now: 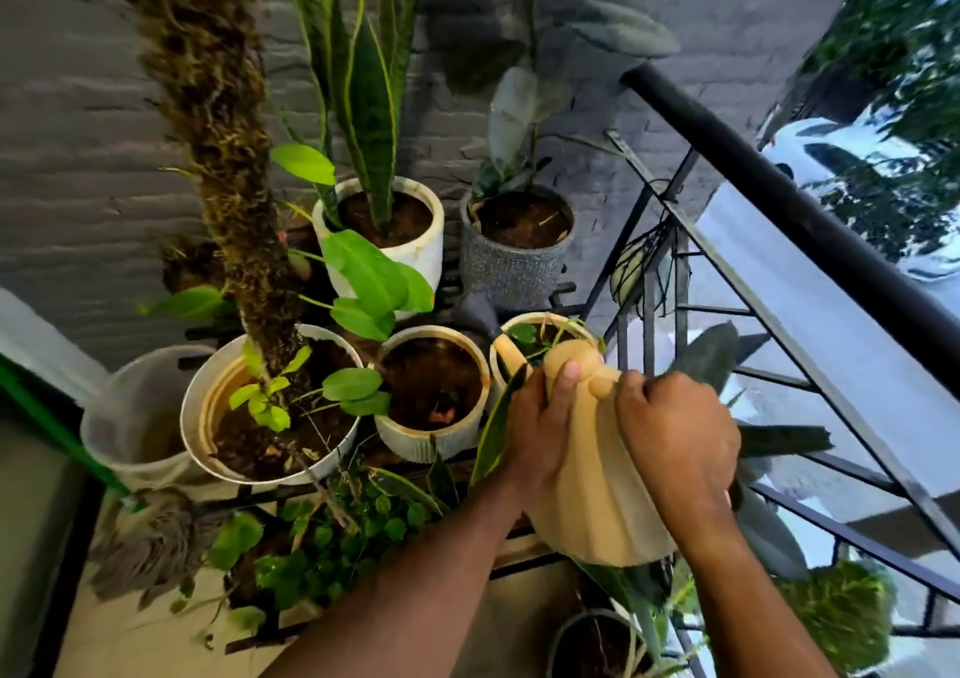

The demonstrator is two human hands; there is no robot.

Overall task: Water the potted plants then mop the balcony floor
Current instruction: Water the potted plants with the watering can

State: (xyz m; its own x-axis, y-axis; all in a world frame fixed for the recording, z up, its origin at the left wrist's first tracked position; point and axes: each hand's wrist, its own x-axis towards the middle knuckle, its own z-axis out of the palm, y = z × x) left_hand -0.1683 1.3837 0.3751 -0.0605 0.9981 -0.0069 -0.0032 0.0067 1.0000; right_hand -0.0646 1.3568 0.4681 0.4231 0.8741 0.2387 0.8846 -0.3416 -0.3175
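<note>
Both hands grip a beige watering can (592, 490) near the right of the scene, tipped toward the far side. The left hand (540, 417) is closed around the can's neck with the thumb laid on top; the right hand (675, 443) is closed over the handle side. The spout (511, 355) reaches over a small white pot (550, 334) holding a few green leaves, just beside the black railing (779, 199). To the left of that pot stands a ribbed white pot (431, 391) of dark soil, and further left a large white pot (270, 407) with a mossy pole rising from it. Far behind are a white pot with a tall striped plant (384, 220) and a grey pot (514, 241). A mop head (150, 537) lies on the floor at the near left, below a clear bucket (135, 412)
</note>
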